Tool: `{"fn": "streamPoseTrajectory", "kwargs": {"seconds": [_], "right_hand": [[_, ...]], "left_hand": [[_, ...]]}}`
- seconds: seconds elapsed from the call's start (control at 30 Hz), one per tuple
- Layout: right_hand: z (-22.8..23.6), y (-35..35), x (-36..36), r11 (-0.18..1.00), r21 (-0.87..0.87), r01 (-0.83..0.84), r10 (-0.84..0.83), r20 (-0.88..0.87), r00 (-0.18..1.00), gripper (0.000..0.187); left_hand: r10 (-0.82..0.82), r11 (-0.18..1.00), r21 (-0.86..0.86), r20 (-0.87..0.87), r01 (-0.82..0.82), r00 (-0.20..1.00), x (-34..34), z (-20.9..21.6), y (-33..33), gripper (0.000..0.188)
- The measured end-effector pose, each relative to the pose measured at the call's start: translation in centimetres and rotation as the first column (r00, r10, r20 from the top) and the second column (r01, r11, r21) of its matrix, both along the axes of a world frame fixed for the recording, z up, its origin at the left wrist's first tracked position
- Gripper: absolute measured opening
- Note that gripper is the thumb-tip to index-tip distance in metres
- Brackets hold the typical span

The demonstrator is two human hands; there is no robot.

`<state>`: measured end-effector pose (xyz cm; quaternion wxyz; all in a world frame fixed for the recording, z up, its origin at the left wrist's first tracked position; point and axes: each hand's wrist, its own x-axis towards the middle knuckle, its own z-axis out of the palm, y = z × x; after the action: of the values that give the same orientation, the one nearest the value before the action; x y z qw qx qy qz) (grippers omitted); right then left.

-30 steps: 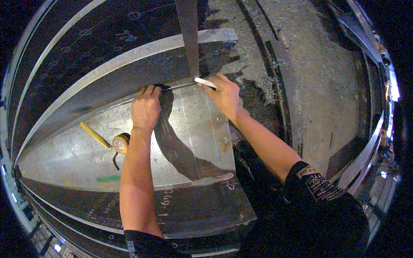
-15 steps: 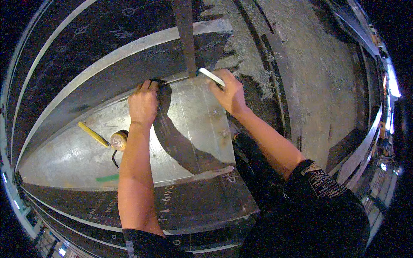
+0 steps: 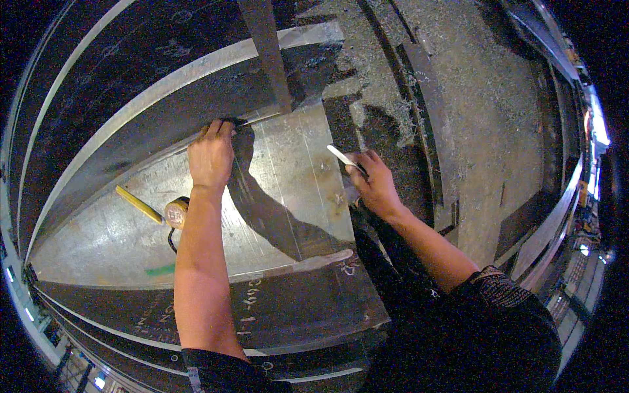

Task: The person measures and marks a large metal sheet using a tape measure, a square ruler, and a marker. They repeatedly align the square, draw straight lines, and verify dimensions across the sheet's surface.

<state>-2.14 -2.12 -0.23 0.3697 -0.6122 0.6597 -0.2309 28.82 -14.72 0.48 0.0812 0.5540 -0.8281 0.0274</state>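
My left hand (image 3: 211,157) is at the far edge of a shiny pointed metal plate (image 3: 288,164), its fingers bent and pressed together. What the fingertips hold or press is hidden; a thin strip (image 3: 259,119) runs along the edge to their right. My right hand (image 3: 375,187) is closed around a white marking stick (image 3: 339,155), which points up and left. That hand is just off the plate's right edge, and the tip hangs near the edge. On the plate, left of my left forearm, lie a yellow stick (image 3: 139,204) and a round yellow tape measure (image 3: 175,213).
Dark curved steel plates (image 3: 111,124) with pale edges rise along the far left. A dark upright bar (image 3: 268,52) meets the plate's far edge. Nearer me is a dark plate with chalk writing (image 3: 314,298). Debris covers the floor (image 3: 478,131) on the right.
My right hand has moved right and toward me with the white stick, away from the plate's far edge. The left hand has stayed at the edge. The view has shifted slightly.
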Motion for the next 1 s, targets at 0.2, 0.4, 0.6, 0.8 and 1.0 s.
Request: {"fn": "streamPoseTrajectory", "kwargs": {"seconds": [0.2,0.4,0.6,0.8,1.0], "right_hand": [[1.7,-1.2,1.3,1.0,0.0,0.001,-0.001,-0.007,1.0,0.027],[2.6,-1.8,1.7,1.0,0.01,-0.019,0.019,-0.016,1.0,0.026],[2.0,-1.6,2.4,0.995,-0.088,-0.049,0.049,0.004,0.999,0.022],[2.5,-1.3,2.3,0.999,-0.013,-0.052,0.053,0.041,0.998,0.027],[2.3,-1.3,2.6,0.999,-0.016,-0.044,0.045,0.039,0.998,0.027]], "left_hand": [[0.01,1.0,0.017,-0.004,-0.01,1.0,0.4,-0.2,0.1,0.011],[0.007,0.999,0.039,0.008,-0.007,1.0,0.4,-0.4,-0.1,0.014],[0.011,0.999,0.047,0.056,-0.014,0.998,0.4,0.1,0.0,0.014],[-0.016,0.999,0.048,0.036,0.014,0.999,0.3,-0.3,-0.1,0.011],[-0.01,0.996,0.089,0.09,0.002,0.996,0.1,0.0,-0.3,0.008]]}}
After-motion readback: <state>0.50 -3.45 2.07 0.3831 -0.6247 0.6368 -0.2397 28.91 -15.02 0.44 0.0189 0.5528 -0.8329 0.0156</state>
